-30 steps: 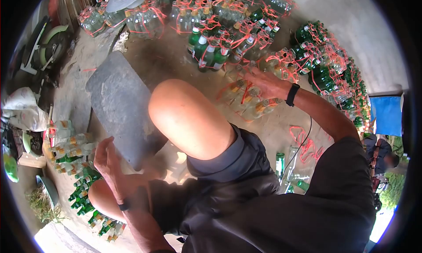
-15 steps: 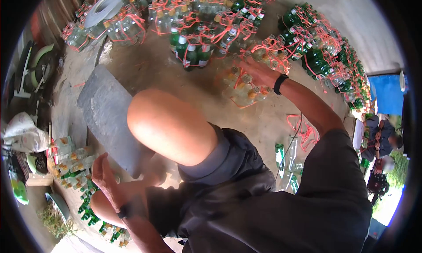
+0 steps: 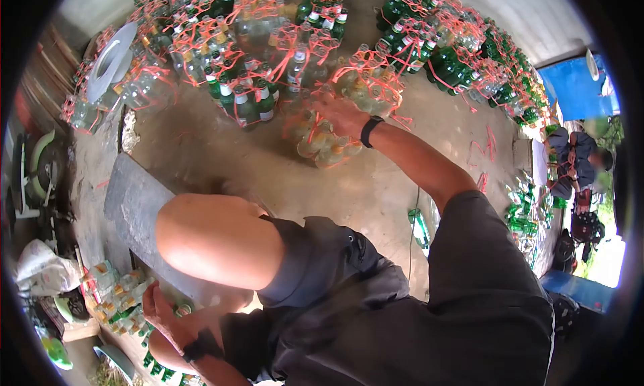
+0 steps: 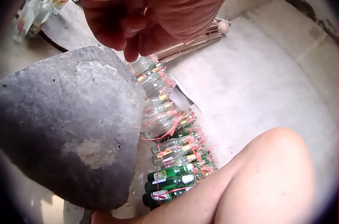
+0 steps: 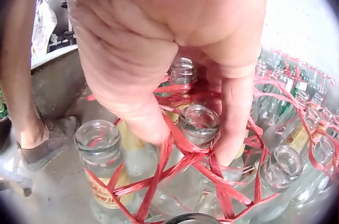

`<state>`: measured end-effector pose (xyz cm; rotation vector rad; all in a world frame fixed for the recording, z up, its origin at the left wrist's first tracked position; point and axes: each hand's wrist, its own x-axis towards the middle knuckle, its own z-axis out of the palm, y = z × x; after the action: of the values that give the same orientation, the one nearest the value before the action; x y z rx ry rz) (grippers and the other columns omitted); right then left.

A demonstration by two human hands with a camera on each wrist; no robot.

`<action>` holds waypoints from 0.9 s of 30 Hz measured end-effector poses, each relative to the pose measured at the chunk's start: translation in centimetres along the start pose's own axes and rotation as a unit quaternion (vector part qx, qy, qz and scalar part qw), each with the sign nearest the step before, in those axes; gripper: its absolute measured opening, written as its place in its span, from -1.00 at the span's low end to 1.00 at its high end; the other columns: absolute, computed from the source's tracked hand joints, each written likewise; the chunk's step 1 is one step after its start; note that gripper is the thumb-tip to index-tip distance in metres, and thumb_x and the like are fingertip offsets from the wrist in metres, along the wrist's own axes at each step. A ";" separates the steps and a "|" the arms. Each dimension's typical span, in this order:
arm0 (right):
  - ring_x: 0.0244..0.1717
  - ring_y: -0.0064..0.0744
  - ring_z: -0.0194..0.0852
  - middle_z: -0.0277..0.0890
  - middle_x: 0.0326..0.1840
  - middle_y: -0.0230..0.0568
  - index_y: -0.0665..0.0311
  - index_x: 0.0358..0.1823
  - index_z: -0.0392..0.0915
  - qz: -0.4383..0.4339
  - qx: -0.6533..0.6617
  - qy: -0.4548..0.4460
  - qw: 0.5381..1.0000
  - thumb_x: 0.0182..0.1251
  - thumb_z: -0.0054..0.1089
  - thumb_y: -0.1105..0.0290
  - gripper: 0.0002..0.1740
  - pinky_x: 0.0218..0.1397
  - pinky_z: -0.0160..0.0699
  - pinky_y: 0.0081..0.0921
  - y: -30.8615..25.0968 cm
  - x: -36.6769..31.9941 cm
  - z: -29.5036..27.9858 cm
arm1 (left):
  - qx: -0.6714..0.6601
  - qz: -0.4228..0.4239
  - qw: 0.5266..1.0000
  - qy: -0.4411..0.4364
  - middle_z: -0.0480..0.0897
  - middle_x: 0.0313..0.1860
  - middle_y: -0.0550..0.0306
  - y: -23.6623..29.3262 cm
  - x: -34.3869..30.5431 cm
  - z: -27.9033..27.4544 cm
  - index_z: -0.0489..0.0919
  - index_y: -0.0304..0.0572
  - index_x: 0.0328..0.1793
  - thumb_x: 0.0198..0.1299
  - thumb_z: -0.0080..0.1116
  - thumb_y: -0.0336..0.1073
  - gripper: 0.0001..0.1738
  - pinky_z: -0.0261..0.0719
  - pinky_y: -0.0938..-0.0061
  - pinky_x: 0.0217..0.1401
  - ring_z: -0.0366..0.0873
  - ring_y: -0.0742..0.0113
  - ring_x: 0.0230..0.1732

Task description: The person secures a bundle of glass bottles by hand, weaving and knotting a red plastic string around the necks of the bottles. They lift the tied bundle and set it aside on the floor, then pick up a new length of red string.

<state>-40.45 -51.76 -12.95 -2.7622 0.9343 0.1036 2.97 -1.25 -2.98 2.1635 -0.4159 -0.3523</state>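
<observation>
Among the tied bottles in front, my right hand (image 3: 343,116) grips a bundle of clear glass bottles (image 3: 329,151). The right wrist view shows its thumb and fingers around a clear bottle neck (image 5: 198,123) and the red plastic string (image 5: 196,152) that criss-crosses the bundle. The bottles stand upright, one with a yellow-and-red label (image 5: 108,189). My left hand (image 3: 161,317) hangs loosely curled near the left knee and holds nothing. In the left wrist view, that hand (image 4: 159,7) is over the edge of a grey slab (image 4: 74,123).
Tied green bottles (image 3: 245,103) stand left of the held bundle, with another clear bundle (image 3: 372,87) just behind it. More bundles line the wall. Loose green bottles (image 3: 526,211) lie at right, and a thin cable (image 3: 412,232) crosses the floor. Two people (image 3: 573,158) are at far right.
The head view has swung, so the bundles appear further left and more loose bottles show at right. My right hand stays on the clear bundle; the left stays loosely curled near the knee.
</observation>
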 end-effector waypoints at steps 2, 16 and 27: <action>0.42 0.18 0.54 0.29 0.59 0.09 -0.10 0.76 0.19 0.011 0.003 0.006 1.000 -0.06 0.68 0.58 0.28 0.27 0.77 0.00 0.1 -0.3 0.2 | -0.004 -0.008 1.000 -0.007 0.80 -0.13 0.38 -1.8 0.8 -0.5 0.84 -0.13 0.14 0.49 0.26 -0.22 -0.73 0.31 0.62 -0.39 0.33 0.64 -0.46; 0.32 0.14 0.63 0.37 0.41 0.05 0.07 0.67 0.28 0.077 -0.006 -0.017 0.997 0.11 0.61 0.48 0.04 0.05 0.78 -0.04 -0.7 0.2 1.2 | 0.035 -0.035 0.999 -0.011 0.75 -0.22 0.34 -2.5 1.8 -0.4 0.87 -0.05 0.12 0.43 0.28 -0.10 -0.67 0.27 0.60 -0.46 0.34 0.58 -0.49; 0.37 -0.05 0.62 0.51 0.36 -0.17 0.03 0.42 0.53 0.058 0.074 0.183 0.979 0.29 0.41 0.55 -0.36 0.12 0.84 -0.17 -2.5 -6.4 -0.4 | 0.035 -0.059 0.997 -0.023 0.70 -0.26 0.37 -2.9 1.6 -1.1 0.87 0.01 0.07 0.44 0.32 -0.13 -0.75 0.23 0.65 -0.48 0.30 0.63 -0.53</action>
<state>-44.03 -46.10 -11.16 -2.6327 1.1383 -0.4514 5.31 0.45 -4.89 2.2569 -0.3297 -0.4604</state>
